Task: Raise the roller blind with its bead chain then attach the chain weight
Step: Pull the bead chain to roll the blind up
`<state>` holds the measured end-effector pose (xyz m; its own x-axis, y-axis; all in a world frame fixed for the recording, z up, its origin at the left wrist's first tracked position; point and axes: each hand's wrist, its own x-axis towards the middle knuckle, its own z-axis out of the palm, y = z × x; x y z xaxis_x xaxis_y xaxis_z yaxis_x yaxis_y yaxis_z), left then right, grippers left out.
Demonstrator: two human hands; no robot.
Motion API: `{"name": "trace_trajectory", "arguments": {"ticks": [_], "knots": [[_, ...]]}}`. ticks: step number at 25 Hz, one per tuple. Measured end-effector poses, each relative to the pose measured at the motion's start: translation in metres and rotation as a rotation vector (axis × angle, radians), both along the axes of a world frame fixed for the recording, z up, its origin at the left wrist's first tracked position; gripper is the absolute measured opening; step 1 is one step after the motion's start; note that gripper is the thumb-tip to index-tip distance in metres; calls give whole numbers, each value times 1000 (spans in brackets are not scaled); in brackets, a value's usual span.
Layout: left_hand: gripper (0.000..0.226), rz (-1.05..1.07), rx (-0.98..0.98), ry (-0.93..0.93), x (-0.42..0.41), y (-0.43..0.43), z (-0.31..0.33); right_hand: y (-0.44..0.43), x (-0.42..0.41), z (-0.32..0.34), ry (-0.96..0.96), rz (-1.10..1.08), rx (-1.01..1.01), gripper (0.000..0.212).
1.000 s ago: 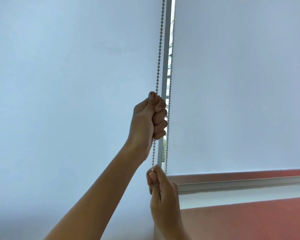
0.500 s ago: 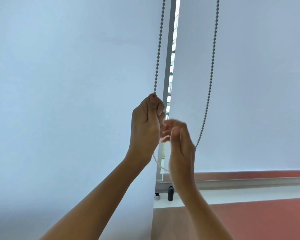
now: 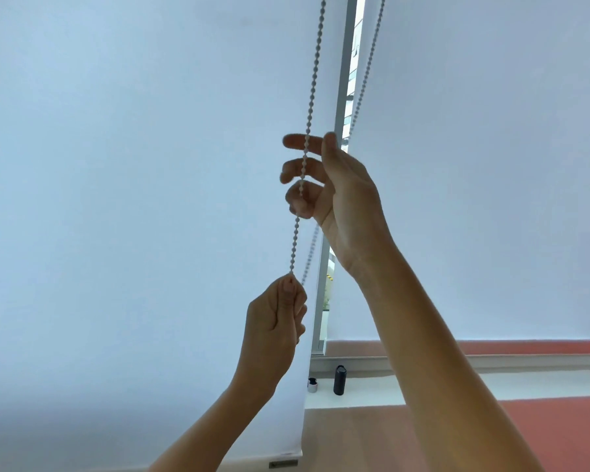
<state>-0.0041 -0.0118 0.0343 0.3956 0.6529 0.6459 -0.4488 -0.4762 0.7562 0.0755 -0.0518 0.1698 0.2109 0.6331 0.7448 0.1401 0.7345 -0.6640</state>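
A white bead chain (image 3: 312, 86) hangs down in front of the left roller blind (image 3: 133, 199). My left hand (image 3: 276, 321) is low, pinching the chain's front strand between thumb and fingers. My right hand (image 3: 324, 178) is higher up, fingers spread apart and reaching around the same strand, which crosses in front of them. The chain's other strand (image 3: 367, 73) runs up on the right, in front of the right blind (image 3: 491, 182). A small black cylinder, probably the chain weight (image 3: 339, 379), stands on the white sill (image 3: 365, 391).
A small silver-and-black cap (image 3: 312, 385) sits beside the black cylinder. Between the two blinds is a grey window frame post (image 3: 343, 80) with a narrow strip of glass. A reddish wall band (image 3: 525, 347) runs under the right blind's bottom edge.
My left hand has pulled the chain down from chest height to low. My right hand has risen above it and opened around the strand. The right blind's bottom edge has hardly shifted.
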Motion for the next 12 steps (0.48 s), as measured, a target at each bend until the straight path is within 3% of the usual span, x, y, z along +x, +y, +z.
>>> {"name": "trace_trajectory", "arguments": {"ticks": [7,12], "knots": [[39,-87,27,17,11,17,-3,17,-12,5,131,-66,-28,35],[38,-292,-37,111,16,38,13,16,-19,-3,210,-146,136,27]]}}
